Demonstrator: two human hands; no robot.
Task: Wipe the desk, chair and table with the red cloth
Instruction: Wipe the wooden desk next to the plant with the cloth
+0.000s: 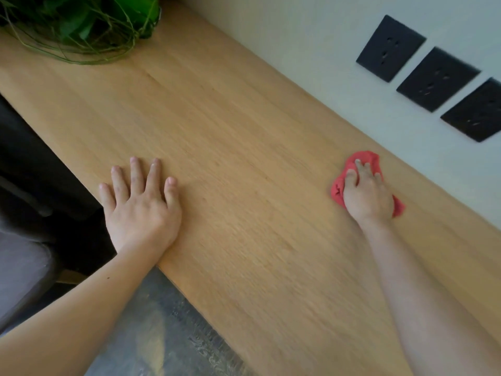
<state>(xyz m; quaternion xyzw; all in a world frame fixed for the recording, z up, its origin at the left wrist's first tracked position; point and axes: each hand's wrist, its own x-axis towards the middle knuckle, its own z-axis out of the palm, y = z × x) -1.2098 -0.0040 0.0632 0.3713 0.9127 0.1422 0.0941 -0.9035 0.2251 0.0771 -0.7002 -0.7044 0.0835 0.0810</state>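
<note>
Wooden desk (244,147): long axis runs along the wall (339,44), no readable writing anywhere. Red cloth (364,161): bunched, near the wall edge, mostly hidden under the right hand (366,194), which presses it with curled fingers. Left hand (141,207): flat, fingers spread, holding nothing. Three black sockets (436,77), blurred. Green plant (81,25), cut off at the top.

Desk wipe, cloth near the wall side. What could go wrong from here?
1. The right hand presses the bunched red cloth close to the desk's back edge; a longer stroke may scrape knuckles on the wall below the black sockets.
2. Wiping leftward, the cloth could snag the plant's trailing stems at the far end.
3. The left hand lies flat near the front edge, so that patch may go unwiped.
</note>
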